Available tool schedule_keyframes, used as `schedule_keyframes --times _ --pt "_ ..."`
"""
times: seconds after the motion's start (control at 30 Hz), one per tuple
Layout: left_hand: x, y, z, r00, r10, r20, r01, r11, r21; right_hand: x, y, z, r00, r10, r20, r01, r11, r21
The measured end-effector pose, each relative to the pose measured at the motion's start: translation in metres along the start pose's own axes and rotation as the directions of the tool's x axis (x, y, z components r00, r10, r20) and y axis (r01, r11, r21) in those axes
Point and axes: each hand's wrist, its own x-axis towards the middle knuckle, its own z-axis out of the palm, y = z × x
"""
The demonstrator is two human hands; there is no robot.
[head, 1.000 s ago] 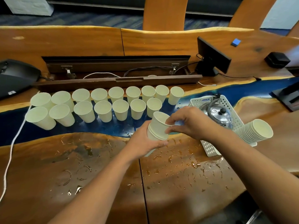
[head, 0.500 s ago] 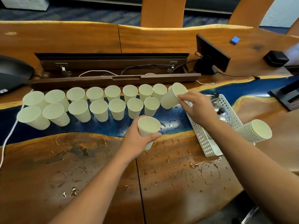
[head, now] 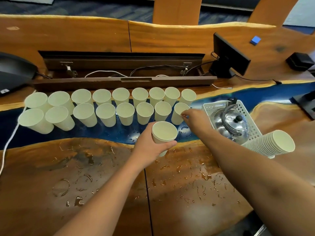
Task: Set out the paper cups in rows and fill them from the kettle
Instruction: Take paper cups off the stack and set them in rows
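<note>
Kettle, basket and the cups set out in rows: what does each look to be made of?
Kettle: polished metal, probably stainless steel; mirror-bright with a dark, likely plastic, lid knob.
Basket: white moulded plastic by the look; thin perforated walls.
Cups in rows: matte pale paper, thin rolled rims; whether they are coated inside cannot be told. The nested stack gripped by the left hand looks the same.

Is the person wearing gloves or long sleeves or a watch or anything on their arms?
No. Both arms are bare as far as the picture shows, with no sleeves in sight. The left hand and right hand have no gloves, and no watch, bracelet or ring shows on them.
</note>
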Motion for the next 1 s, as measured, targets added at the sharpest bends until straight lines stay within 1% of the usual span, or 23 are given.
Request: schedule_keyframes --times 0.23,0.53,0.77,0.83,0.9,1.0 --pt "0.001 -0.004 0.000 1.000 -0.020 0.013 0.020 1.000 0.005 0.015 0.001 0.007 0.999 0.005 0.032 -0.006 1.000 0.010" --pt "0.003 -0.004 0.001 0.999 -0.022 0.040 0.022 1.000 0.008 0.019 0.002 0.011 0.999 0.018 0.034 -0.021 0.995 0.099" --pt "0.004 -0.007 0.002 0.999 -0.014 0.047 0.014 1.000 -0.003 0.008 -0.002 0.000 0.997 -0.006 -0.073 0.021 0.976 0.214" --pt "0.004 -0.008 0.003 0.999 -0.015 0.046 0.015 1.000 0.002 0.002 -0.009 -0.007 0.994 0.027 -0.108 0.003 0.962 0.272" --pt "0.004 -0.009 0.002 0.999 -0.014 0.042 0.014 1.000 0.005 -0.009 -0.016 -0.014 0.986 0.083 -0.145 -0.024 0.928 0.371" --pt "0.004 -0.009 0.002 1.000 -0.005 0.026 0.005 1.000 -0.019 -0.033 -0.028 -0.028 0.981 0.113 -0.155 -0.010 0.836 0.549"
